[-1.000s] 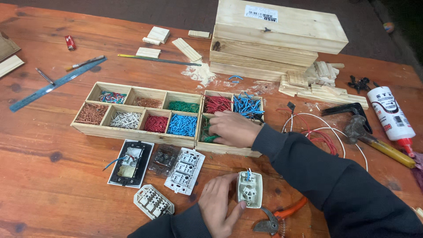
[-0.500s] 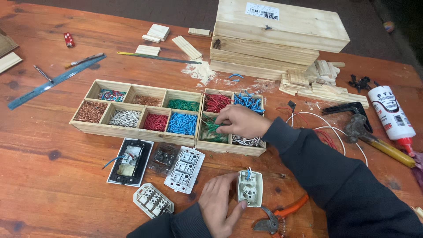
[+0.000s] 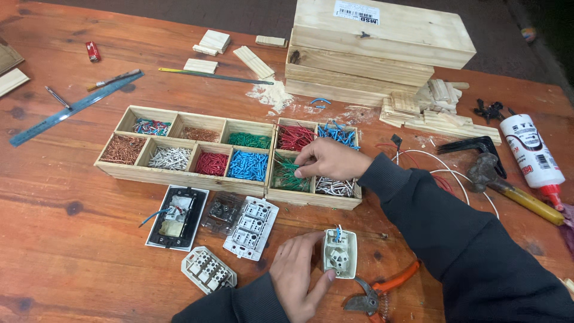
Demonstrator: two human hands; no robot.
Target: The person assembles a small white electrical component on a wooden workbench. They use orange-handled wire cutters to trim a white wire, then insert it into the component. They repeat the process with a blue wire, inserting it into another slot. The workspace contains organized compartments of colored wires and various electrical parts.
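Toward the left edge of the table sits the long wooden tray [image 3: 179,174] of sorted wire bits, and just in front of it lie the dismantled switch plates [image 3: 251,227]. A careless forearm here could sweep those loose plates off the near edge.

My left hand [image 3: 296,281] steadies the small white switch module [image 3: 339,253] near the front edge, thumb and fingers pressed on its sides in a loose grip, not a clench. It has short blue leads on top; if I squeeze unevenly, I judge it could tip and slide toward the orange cutters [image 3: 382,293] just beside it.

My right hand [image 3: 327,160] reaches into the smaller wooden tray [image 3: 311,197], fingertips pinched on the green wire pieces [image 3: 287,173] in its front-left compartment. The pinch looks thin. A strand may slip and drop into the white bits [image 3: 335,186] next door, mixing the colours, or my sleeve could drag the tray askew.
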